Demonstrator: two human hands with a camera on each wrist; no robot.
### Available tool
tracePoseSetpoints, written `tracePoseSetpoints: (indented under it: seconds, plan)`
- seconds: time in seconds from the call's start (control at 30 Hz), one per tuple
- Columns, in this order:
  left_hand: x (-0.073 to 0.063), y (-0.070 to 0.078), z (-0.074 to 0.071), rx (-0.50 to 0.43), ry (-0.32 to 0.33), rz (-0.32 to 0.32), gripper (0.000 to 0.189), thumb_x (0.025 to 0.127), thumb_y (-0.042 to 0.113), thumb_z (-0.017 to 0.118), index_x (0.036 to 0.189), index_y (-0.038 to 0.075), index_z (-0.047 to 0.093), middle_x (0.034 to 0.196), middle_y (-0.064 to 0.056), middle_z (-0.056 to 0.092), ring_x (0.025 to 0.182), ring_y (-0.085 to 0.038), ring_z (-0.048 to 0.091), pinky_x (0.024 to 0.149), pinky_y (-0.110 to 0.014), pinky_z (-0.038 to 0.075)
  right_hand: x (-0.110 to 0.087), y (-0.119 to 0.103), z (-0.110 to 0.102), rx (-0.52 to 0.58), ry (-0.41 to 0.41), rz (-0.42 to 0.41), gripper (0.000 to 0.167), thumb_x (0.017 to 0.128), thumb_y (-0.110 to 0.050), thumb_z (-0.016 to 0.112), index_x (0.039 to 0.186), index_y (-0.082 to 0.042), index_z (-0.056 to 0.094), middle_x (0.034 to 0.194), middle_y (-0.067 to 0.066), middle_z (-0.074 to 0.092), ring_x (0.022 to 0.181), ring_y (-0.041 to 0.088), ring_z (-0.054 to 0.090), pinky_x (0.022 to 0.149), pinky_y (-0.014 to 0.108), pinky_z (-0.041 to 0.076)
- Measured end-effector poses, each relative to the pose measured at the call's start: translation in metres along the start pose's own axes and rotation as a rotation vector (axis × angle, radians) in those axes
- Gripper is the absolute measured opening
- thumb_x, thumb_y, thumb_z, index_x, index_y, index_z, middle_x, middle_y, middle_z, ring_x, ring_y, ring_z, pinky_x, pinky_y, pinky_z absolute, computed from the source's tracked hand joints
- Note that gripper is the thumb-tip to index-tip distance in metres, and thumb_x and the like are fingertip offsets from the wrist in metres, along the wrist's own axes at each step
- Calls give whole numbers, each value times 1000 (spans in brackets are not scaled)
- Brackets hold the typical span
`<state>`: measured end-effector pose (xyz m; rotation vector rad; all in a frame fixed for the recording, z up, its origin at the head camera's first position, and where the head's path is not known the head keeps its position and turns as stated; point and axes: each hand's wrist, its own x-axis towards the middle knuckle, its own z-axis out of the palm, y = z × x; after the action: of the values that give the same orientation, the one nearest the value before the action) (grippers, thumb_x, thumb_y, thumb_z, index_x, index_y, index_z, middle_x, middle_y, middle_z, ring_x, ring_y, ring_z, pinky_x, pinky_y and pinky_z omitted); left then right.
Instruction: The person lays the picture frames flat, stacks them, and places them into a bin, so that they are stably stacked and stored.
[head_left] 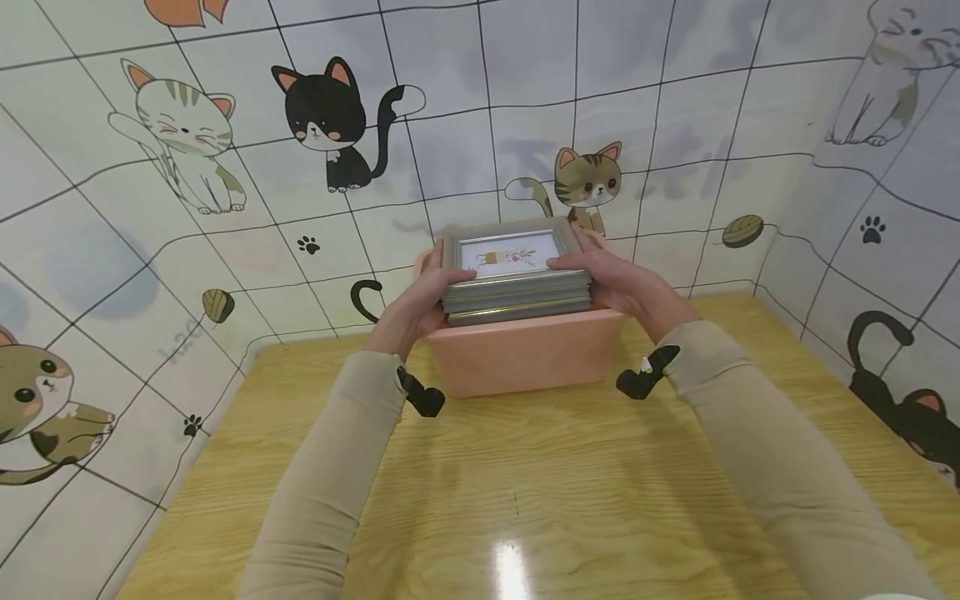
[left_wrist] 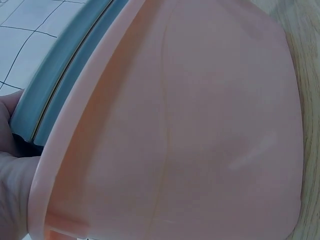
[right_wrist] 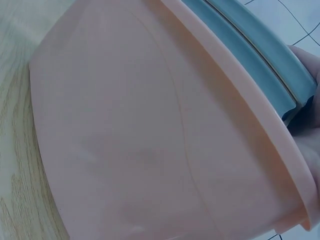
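Note:
A stack of grey-green picture frames (head_left: 517, 296) with gold edging sits at the mouth of a pink plastic bin (head_left: 525, 354). The top one shows a small printed picture with sprigs. My left hand (head_left: 422, 298) grips the stack's left end, thumb over the top frame's front edge. At the opposite end my right hand (head_left: 618, 279) holds it the same way. Most fingers are hidden beside and behind the stack. In the left wrist view the frames (left_wrist: 57, 75) rise above the bin's rim (left_wrist: 75, 130); the right wrist view shows the frames (right_wrist: 250, 55) likewise.
The bin stands on a wood-grain table (head_left: 517, 467), near its back edge. Behind and at both sides rise walls (head_left: 450, 108) with a grid and cartoon cats. Each wrist carries a small black device, such as the left wrist device (head_left: 422, 393).

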<state>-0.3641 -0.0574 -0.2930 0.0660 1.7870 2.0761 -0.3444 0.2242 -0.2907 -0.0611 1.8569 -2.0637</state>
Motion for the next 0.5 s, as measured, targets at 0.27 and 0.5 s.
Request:
tracePoseSetpoints:
  seconds: [0.27, 0.5]
  plan:
    - [-1, 2, 2, 8, -9, -4, 101, 99, 8, 63, 161, 52, -4, 164, 1, 4, 133, -33, 45, 107, -51, 44, 0, -2, -1, 1, 13, -1, 105, 101, -15, 65, 161, -45, -15, 165, -2, -17, 144, 39, 24, 112, 59, 33]
    - [-1, 0, 1, 30, -26, -6, 102, 99, 10, 63, 160, 53, -7, 163, -5, 12, 133, -33, 45, 107, -51, 43, 1, -1, -1, 4, 8, 11, 106, 100, -16, 66, 160, -47, -15, 166, 4, -12, 142, 40, 26, 112, 59, 34]
